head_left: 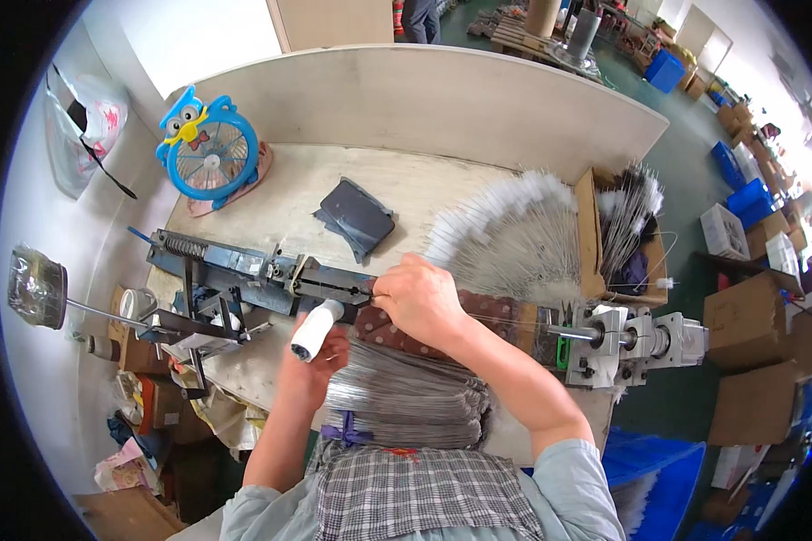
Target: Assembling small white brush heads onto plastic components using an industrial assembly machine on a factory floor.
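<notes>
My left hand (320, 365) is closed around a white cylindrical handle (314, 334) on a long dark metal bench fixture (243, 270); part of its grip hides behind the handle. At the fixture's right end, my right hand (419, 298) pinches with fingertips close to the bar. Thin metal wire (500, 320) runs from beside that hand toward the right, over a brown dotted cloth (397, 332). The pinched end is covered by my fingers. Just in front of me lies a thick bundle of straight metal wires (401, 392), below both hands.
White-tipped wire brushes (514, 234) fan out beside a cardboard box (589, 239) holding more. A motor-like clamp unit (627, 343) sits at the right edge. A dark folded cloth (356, 216) and a blue owl-shaped fan (209, 153) stand farther back, before a low partition (406, 99).
</notes>
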Demonstrator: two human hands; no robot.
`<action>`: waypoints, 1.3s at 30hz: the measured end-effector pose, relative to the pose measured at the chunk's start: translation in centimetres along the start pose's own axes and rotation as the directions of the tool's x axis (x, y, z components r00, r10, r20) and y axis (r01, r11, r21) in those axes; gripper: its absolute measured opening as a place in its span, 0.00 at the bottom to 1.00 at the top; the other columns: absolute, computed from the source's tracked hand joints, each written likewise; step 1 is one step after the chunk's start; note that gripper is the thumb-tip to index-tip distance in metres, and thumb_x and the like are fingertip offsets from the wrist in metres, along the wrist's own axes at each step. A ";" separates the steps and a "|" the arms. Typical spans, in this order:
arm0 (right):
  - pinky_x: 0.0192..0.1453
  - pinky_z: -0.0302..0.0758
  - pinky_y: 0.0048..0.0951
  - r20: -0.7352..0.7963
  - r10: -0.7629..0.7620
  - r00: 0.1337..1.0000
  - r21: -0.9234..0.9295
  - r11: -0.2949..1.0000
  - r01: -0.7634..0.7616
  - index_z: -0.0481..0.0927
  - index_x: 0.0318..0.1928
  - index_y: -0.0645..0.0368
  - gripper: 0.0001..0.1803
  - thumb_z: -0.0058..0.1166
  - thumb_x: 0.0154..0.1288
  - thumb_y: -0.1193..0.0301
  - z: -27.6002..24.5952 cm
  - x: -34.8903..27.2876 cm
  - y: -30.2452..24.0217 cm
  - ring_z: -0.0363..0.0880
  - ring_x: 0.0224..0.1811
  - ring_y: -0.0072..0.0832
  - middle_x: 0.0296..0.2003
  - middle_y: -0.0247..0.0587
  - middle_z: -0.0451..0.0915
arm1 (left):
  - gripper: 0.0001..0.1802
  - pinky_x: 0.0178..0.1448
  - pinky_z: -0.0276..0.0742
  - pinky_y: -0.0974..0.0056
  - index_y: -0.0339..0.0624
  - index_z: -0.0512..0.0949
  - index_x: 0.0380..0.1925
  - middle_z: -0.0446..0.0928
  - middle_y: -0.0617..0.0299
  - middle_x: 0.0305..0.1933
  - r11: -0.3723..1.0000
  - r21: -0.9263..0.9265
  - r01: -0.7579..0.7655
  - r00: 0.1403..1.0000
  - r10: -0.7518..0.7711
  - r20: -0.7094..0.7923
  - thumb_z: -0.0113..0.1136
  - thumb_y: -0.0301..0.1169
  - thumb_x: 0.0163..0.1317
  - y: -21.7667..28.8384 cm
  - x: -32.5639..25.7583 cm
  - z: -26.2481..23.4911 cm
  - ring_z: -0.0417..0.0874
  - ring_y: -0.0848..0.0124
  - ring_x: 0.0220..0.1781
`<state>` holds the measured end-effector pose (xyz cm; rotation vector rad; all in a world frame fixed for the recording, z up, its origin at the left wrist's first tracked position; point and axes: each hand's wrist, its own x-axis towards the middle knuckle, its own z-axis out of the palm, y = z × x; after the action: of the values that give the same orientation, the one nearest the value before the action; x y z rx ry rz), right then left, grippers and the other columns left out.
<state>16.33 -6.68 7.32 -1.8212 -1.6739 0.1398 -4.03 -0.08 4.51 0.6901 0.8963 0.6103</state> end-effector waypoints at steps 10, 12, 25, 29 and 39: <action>0.41 0.74 0.35 -0.085 -0.036 0.996 -0.038 0.999 0.033 0.82 0.28 0.57 0.05 0.58 0.53 0.69 -1.6 -0.7 -0.9 0.76 0.37 0.35 0.25 0.35 0.80 | 0.20 0.33 0.75 0.67 0.30 0.82 0.27 0.81 0.55 0.26 0.274 0.936 -0.222 0.975 0.064 0.213 0.62 0.42 0.59 -1.8 2.5 2.9 0.79 0.71 0.24; 0.40 0.75 0.36 -0.216 -0.089 0.972 -0.013 0.996 0.089 0.82 0.30 0.58 0.05 0.58 0.54 0.70 -2.5 -1.9 -1.2 0.77 0.36 0.36 0.26 0.37 0.80 | 0.18 0.36 0.76 0.65 0.32 0.80 0.38 0.81 0.54 0.33 0.777 0.563 -0.283 0.941 0.109 0.322 0.61 0.39 0.59 -3.8 3.1 1.8 0.80 0.69 0.29; 0.33 0.76 0.35 -0.101 0.080 0.992 -0.063 0.994 -0.087 0.75 0.29 0.56 0.04 0.55 0.57 0.69 5.9 -5.3 3.5 0.78 0.32 0.36 0.29 0.38 0.71 | 0.09 0.30 0.69 0.66 0.36 0.72 0.27 0.73 0.64 0.22 0.592 0.723 -0.356 0.932 0.167 0.323 0.63 0.27 0.50 -5.0 3.7 2.0 0.73 0.77 0.25; 0.33 0.76 0.34 -0.048 0.024 0.999 -0.028 0.999 -0.025 0.74 0.27 0.55 0.02 0.52 0.55 0.72 4.2 -6.4 3.4 0.78 0.32 0.35 0.29 0.38 0.72 | 0.20 0.38 0.75 0.67 0.35 0.71 0.42 0.77 0.57 0.34 0.737 0.619 -0.272 0.962 0.218 0.164 0.64 0.37 0.58 -3.2 3.1 -1.3 0.80 0.71 0.35; 0.37 0.78 0.34 0.051 0.053 0.997 -0.120 0.992 -0.047 0.80 0.37 0.57 0.14 0.62 0.51 0.64 4.8 -5.6 1.6 0.79 0.35 0.36 0.37 0.37 0.75 | 0.16 0.38 0.72 0.69 0.45 0.77 0.35 0.76 0.69 0.30 0.996 -0.078 -0.048 0.947 0.021 -0.321 0.60 0.46 0.60 2.2 1.9 -13.2 0.76 0.74 0.31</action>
<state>14.36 -9.91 0.85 -1.9643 -1.7061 0.1139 -14.71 6.36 -0.57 0.5380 1.1533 0.8026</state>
